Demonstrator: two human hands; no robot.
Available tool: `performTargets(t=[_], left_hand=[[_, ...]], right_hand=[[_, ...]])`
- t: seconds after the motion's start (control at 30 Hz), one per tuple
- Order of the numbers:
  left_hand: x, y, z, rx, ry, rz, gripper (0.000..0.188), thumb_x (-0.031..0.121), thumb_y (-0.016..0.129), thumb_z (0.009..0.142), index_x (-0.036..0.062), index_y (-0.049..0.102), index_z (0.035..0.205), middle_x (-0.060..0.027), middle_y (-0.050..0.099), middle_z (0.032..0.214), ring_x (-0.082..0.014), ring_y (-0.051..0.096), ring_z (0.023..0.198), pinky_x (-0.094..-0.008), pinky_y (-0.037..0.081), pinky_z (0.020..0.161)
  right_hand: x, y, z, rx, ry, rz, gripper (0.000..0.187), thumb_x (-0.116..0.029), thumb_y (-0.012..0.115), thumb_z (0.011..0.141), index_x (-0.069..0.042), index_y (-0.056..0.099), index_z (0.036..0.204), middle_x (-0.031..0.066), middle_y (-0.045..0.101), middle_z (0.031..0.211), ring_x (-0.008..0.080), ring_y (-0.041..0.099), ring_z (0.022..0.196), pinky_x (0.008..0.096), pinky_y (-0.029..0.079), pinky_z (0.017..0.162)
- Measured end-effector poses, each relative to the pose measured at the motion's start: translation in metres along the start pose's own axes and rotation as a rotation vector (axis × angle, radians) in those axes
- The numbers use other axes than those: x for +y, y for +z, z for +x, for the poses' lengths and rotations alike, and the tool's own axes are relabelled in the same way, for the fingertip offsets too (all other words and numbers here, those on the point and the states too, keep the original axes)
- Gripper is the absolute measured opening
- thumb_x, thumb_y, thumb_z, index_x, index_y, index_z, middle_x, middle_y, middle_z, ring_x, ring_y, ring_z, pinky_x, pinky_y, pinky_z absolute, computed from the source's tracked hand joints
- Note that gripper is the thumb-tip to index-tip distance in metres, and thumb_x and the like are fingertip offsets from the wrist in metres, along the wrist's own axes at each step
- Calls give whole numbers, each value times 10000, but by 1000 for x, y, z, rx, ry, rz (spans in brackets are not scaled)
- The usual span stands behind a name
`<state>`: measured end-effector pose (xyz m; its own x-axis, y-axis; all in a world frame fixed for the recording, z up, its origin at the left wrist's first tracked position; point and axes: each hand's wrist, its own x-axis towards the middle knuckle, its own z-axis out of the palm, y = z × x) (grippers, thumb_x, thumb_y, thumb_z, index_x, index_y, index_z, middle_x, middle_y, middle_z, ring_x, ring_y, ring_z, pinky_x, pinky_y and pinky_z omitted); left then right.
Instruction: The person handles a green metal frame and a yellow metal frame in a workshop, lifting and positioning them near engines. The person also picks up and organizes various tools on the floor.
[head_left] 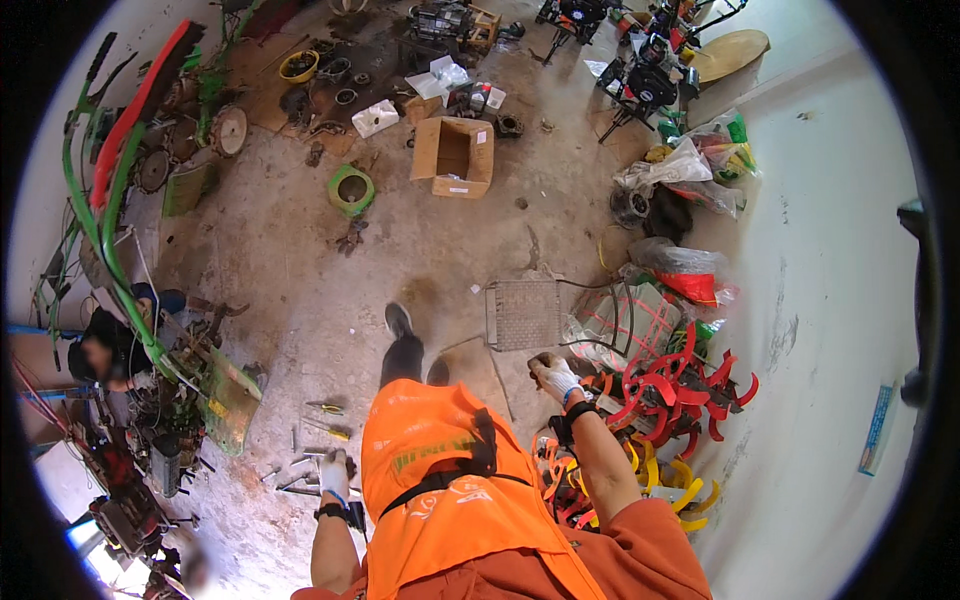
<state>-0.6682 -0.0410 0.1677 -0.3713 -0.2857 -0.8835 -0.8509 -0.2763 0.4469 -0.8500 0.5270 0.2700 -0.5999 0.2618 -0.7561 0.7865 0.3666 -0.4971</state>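
Observation:
My left hand (336, 472), in a white glove with dark, dirty fingers, hangs low at my left side. Its fingers are partly turned from view, and nothing held shows in it. On the floor beside it lie pliers (326, 407), a yellow-handled screwdriver (328, 430) and several metal wrenches (298, 484). My right hand (553, 377), gloved alike, is held out to the right with its fingers loosely bent and apart, holding nothing I can see. Nearest to it are a pile of red curved tiller blades (680, 392) and a grey textured mat (523, 314).
Green machine frames with a red bar (148, 110) stand along the left, where another person (105, 350) is low among the machinery. Ahead are an open cardboard box (452, 157) and a green ring-shaped part (350, 191). Plastic bags (690, 270) and yellow curved blades (690, 492) line the right wall.

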Motion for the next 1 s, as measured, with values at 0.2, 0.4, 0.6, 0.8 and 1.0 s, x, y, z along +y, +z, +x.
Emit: performTargets(t=[0.2,0.4,0.6,0.8,1.0], left_hand=[[123,84,64,-44,59,50,227,252,614,1114,98,670,1271,-16,683,896,-142,658,721,-310,558,628],[211,148,120,-87,-13,46,269,307,619,1122,117,633,1312,-23,669,882,-150,634,692,-334,553,626],[289,192,158,-117,119,188,316,311,629,1128,107,650,1369,-49,719,977,-171,690,781,-351,585,698],[326,213,136,-98,157,50,360,307,629,1126,91,639,1413,-50,733,1014,-167,698,830,-335,587,732],[279,225,103,102,2,-94,310,294,632,1118,119,649,1373,-34,715,927,-166,686,756,-330,547,617]], right_hand=[[-4,-21,27,-58,25,113,382,-201,688,990,37,724,1288,99,756,955,180,685,767,342,576,688],[-21,-69,32,77,245,210,285,-233,737,1043,37,738,1137,76,746,922,175,652,704,342,522,586],[-39,-71,36,222,180,145,574,-501,636,1078,64,734,1098,112,727,864,221,663,785,405,524,733],[-52,-116,66,94,258,28,426,-402,672,1078,16,745,1114,50,722,909,173,637,712,329,517,645],[-102,-177,164,-50,300,84,284,-287,693,1033,-7,734,1061,57,732,882,181,676,740,362,540,617]])
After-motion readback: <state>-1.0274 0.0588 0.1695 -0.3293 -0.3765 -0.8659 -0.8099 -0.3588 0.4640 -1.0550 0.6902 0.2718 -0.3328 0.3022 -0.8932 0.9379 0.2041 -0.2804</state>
